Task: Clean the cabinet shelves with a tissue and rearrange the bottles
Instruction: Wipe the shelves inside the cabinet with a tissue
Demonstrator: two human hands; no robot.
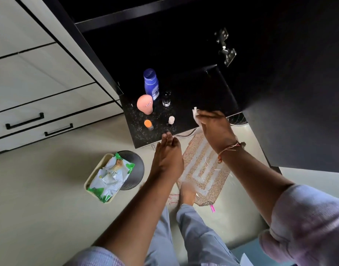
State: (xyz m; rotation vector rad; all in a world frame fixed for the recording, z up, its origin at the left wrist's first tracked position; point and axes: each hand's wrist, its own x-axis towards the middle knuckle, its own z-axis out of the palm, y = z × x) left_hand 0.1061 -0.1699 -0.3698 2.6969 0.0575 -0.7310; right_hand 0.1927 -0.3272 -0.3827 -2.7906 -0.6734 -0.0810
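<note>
Dark speckled shelf lies ahead of both hands, where I see the right hand pinching the tissue over its right side and the bottles standing upright just beyond the straight-fingered left hand, the nearer one.

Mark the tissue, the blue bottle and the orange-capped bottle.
tissue [195,113]: head view, on the white corner that sticks out free.
blue bottle [151,84]: head view, on the middle of its body.
orange-capped bottle [148,123]: head view, on its orange cap.
</note>
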